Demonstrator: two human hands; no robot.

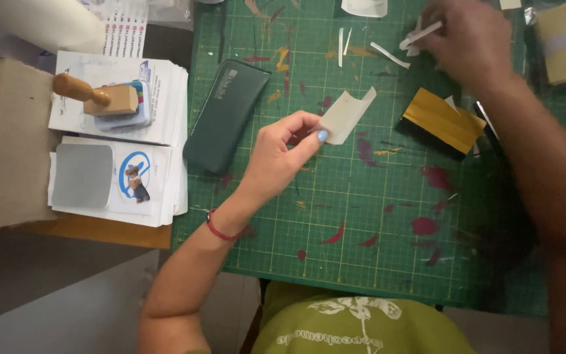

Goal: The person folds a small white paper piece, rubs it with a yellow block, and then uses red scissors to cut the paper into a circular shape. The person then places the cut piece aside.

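green cutting mat (361, 216) carries left hand (283, 154) pinching a cream slip (347, 115) toward two o'clock, right hand (470, 39) gripping white strips (420, 34).

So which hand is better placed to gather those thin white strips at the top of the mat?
Probably the right hand: it already pinches one of the white strips there. The left hand is mid-mat, holding a cream paper piece.
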